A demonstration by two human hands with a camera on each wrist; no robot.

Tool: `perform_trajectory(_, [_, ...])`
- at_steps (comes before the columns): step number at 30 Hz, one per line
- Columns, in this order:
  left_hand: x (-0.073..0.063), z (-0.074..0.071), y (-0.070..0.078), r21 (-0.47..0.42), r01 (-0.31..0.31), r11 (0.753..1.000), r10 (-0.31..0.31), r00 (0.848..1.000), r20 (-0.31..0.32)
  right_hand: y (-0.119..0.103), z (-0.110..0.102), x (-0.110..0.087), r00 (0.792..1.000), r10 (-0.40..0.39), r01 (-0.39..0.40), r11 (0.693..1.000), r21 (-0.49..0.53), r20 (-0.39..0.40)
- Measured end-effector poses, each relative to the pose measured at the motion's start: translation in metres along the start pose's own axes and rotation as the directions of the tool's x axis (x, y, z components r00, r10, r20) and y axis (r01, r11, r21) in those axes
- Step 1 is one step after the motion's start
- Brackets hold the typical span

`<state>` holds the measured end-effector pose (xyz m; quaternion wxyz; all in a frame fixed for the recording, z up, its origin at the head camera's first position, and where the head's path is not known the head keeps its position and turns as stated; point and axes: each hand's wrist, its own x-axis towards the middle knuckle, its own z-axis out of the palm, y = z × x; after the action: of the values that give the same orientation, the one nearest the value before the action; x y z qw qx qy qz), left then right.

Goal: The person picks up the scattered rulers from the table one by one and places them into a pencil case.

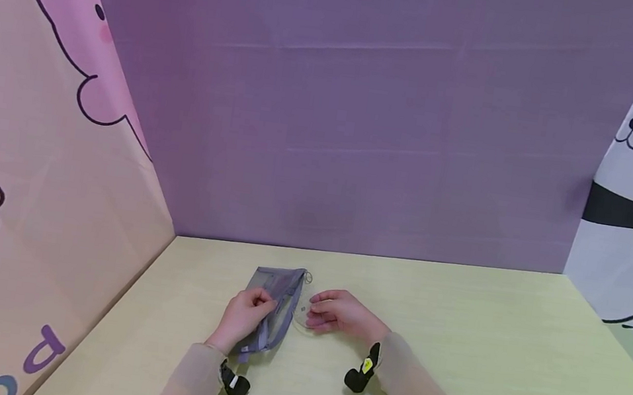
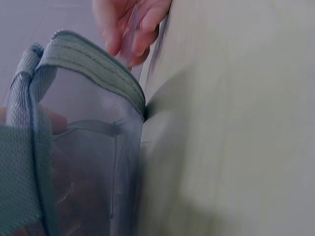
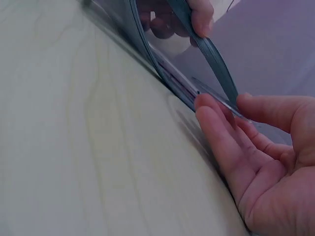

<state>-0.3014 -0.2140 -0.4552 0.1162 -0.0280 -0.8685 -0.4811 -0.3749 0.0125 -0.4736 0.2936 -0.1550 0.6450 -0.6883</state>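
A see-through mesh pouch with grey-blue zipper edging (image 1: 283,326) lies tilted on the table, its mouth facing right. My left hand (image 1: 243,315) grips the pouch by its edge and keeps the mouth apart. At that mouth, my right hand (image 1: 342,314) pinches a thin, clear plastic piece (image 1: 301,315) with a curved edge, like a protractor, between thumb and fingers. In the right wrist view the tip of the clear piece (image 3: 224,100) reaches in between the zipper edges. Thin flat edges (image 3: 170,73) show inside the pouch, along its lower side.
The pale wood-grain table (image 1: 482,353) stretches out on both sides of the hands. A purple cloth wall (image 1: 361,130) stands behind it, with printed cartoon panels at left and right. A small ring (image 1: 308,278) hangs at the pouch's far corner.
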Motion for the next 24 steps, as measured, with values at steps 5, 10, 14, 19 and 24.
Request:
perform_trajectory(5, [0.000,-0.001,0.001,0.000,0.002,1.000,-0.002,1.000,-0.003,0.000,0.016,0.012,0.999,0.007,-0.008,1.000,-0.018,-0.043])
perform_trajectory(10, [-0.001,0.001,0.001,-0.002,0.003,1.000,-0.003,1.000,0.004,0.001,0.033,0.020,0.996,0.001,-0.008,0.997,-0.077,-0.091])
perform_trajectory(14, [-0.002,0.003,-0.001,-0.003,0.022,1.000,-0.022,1.000,0.012,0.001,0.044,0.023,0.996,-0.003,-0.009,0.992,-0.129,-0.090])
perform_trajectory(19, [-0.002,0.004,-0.004,-0.009,0.034,0.999,-0.034,0.999,0.020,0.002,0.053,0.024,0.993,-0.024,0.004,0.985,-0.173,-0.113])
perform_trajectory(24, [-0.001,0.003,0.000,-0.026,0.044,0.999,-0.043,0.998,0.036,0.002,0.057,0.027,0.978,-0.067,0.024,0.977,-0.212,-0.197])
